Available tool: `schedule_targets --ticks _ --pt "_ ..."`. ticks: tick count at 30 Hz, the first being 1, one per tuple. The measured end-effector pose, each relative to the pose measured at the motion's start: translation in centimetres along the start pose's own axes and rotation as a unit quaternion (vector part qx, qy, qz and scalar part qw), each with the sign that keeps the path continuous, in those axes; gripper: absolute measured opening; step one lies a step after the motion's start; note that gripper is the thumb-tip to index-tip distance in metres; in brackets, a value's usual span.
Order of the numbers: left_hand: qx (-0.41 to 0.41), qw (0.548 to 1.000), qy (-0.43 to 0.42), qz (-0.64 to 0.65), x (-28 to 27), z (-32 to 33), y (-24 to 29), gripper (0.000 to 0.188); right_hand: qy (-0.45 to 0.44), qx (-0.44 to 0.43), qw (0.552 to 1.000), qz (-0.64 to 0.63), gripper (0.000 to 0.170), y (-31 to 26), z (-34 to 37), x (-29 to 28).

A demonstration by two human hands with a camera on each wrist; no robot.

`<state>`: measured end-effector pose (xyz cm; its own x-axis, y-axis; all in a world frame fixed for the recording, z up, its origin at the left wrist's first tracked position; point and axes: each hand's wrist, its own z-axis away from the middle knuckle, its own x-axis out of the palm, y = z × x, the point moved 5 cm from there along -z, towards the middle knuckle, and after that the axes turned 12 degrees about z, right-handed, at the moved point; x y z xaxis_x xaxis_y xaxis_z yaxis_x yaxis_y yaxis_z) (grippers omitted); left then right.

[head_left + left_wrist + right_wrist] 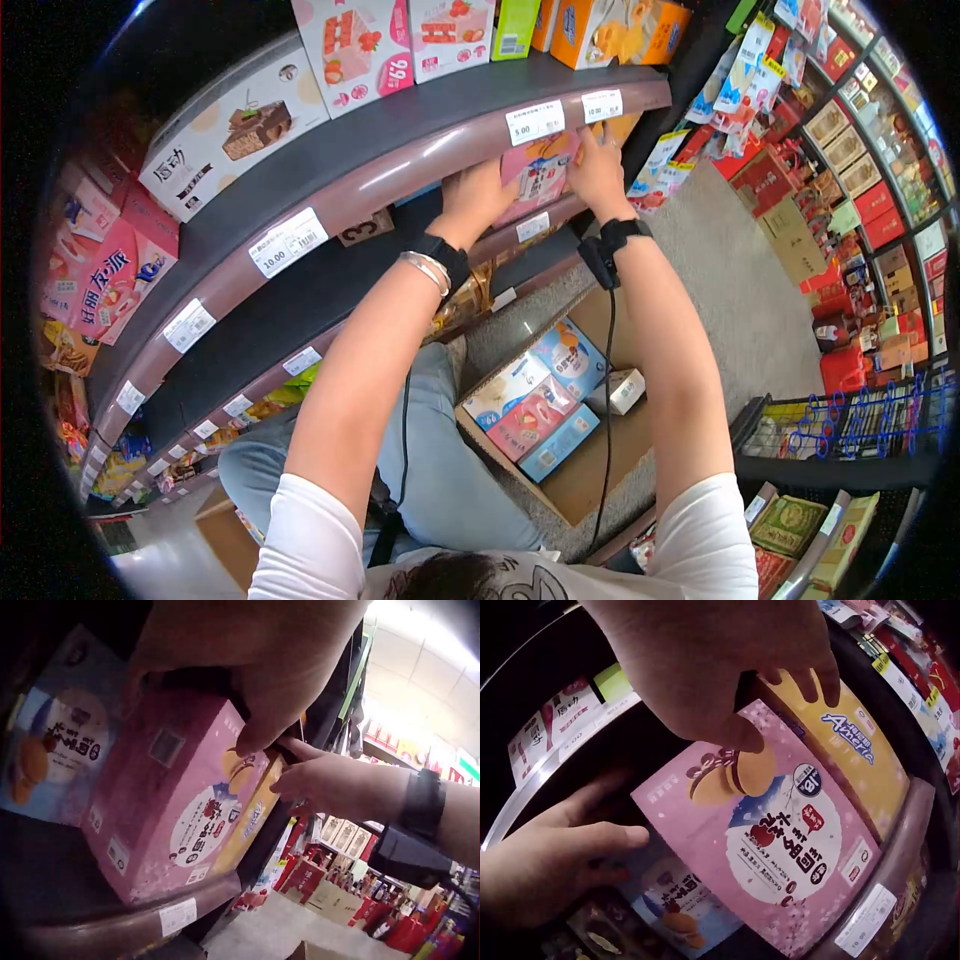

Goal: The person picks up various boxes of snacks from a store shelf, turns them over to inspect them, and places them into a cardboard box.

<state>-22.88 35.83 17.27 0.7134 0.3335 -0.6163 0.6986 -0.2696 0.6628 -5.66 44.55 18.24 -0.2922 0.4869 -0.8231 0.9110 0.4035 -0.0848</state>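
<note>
A pink box of filled cookies [757, 832] stands on the middle shelf, its front facing out. On one side is a yellow box [847, 742], on the other a blue box [679, 892] of similar design. My left hand [475, 205] is beside the pink box, thumb stretched toward its edge; its other fingers reach back into the shelf. My right hand [597, 175] lies over the top of the pink and yellow boxes. In the right wrist view its thumb rests at the pink box's top edge, and its fingers stretch over the yellow box.
Above is a shelf with snack boxes [355, 55] and a curved front edge with price tags [535, 122]. An open carton [560, 505] on the floor holds several boxes, close to my knee. Hanging packets [745, 70] flank the shelf's right end.
</note>
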Motion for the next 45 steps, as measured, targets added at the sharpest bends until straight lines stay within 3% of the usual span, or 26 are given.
schedule_targets --ticks 3,6,7,11,14,15,18,19,22,24,25,28,34,35,38,39,41,43,44,45 --pt "0.042 0.996 0.048 -0.058 -0.1 0.7 0.2 0.063 -0.011 -0.003 1.0 0.012 0.066 -0.3 0.3 -0.3" --pt "0.007 0.999 0.033 -0.014 -0.1 1.2 0.9 0.063 -0.005 -0.004 1.0 -0.017 0.058 0.1 0.4 -0.3" --pt "0.062 0.996 0.063 -0.026 -0.2 1.5 1.5 0.059 0.004 -0.014 0.999 -0.037 0.057 0.4 0.3 -0.1" --pt "0.106 0.991 0.08 -0.01 -0.2 2.6 3.2 0.051 0.028 -0.04 0.986 -0.157 0.05 1.5 0.7 -0.1" --pt "0.148 0.983 0.092 0.055 0.6 2.5 3.3 0.052 -0.046 0.065 0.965 -0.249 0.042 2.7 0.9 0.1" --pt "0.148 0.981 0.093 0.086 0.8 2.3 3.4 0.054 -0.086 0.096 0.936 -0.327 0.038 2.8 1.2 -0.2" --pt "0.108 0.982 0.089 0.124 1.3 2.1 3.4 0.064 -0.016 0.089 0.954 -0.286 0.035 5.9 1.0 2.8" --pt "0.088 0.984 0.087 0.126 1.4 2.2 3.4 0.067 -0.012 0.093 0.95 -0.297 0.038 6.6 1.5 3.2" --pt "0.131 0.975 0.136 0.118 0.3 3.0 4.6 0.069 -0.005 0.095 0.931 -0.352 0.046 7.2 2.4 2.6" --pt "0.075 0.984 0.11 0.122 0.4 3.7 4.1 0.075 -0.014 0.086 0.905 -0.416 0.053 6.2 4.0 0.8" --pt "0.068 0.984 0.113 0.122 0.8 4.1 3.4 0.075 -0.058 0.114 0.91 -0.395 0.064 6.2 5.0 0.6" --pt "0.08 0.98 0.117 0.143 0.8 5.4 3.3 0.07 -0.121 0.091 0.904 -0.401 0.07 5.4 6.9 -0.6" --pt "0.055 0.965 0.117 0.227 -3.0 8.7 5.1 0.066 -0.121 0.081 0.86 -0.49 0.058 2.5 9.5 -5.2" --pt "0.032 0.945 0.11 0.307 -2.9 9.3 4.4 0.066 -0.12 0.083 0.85 -0.506 0.056 2.0 9.9 -6.0" --pt "-0.012 0.923 0.115 0.366 -6.0 11.9 6.8 0.068 -0.122 0.101 0.834 -0.528 0.054 -0.1 11.8 -9.4" --pt "0.009 0.937 0.109 0.331 -6.6 12.7 6.8 0.07 -0.121 0.104 0.829 -0.536 0.055 -0.4 12.6 -9.6" --pt "-0.01 0.889 0.123 0.441 -7.9 14.3 7.6 0.071 -0.119 0.12 0.825 -0.54 0.064 -0.7 14.8 -9.6" --pt "-0.015 0.85 0.14 0.509 -8.9 15.9 7.6 0.068 -0.099 0.163 0.851 -0.489 0.069 -0.6 17.3 -9.5" --pt "-0.059 0.803 0.149 0.574 -9.1 16.8 7.4 0.066 -0.089 0.185 0.863 -0.462 0.072 -0.5 18.6 -9.3" --pt "-0.102 0.751 0.157 0.633 -9.4 17.9 7.7 0.065 -0.061 0.169 0.84 -0.512 0.071 -1.1 19.5 -9.3"
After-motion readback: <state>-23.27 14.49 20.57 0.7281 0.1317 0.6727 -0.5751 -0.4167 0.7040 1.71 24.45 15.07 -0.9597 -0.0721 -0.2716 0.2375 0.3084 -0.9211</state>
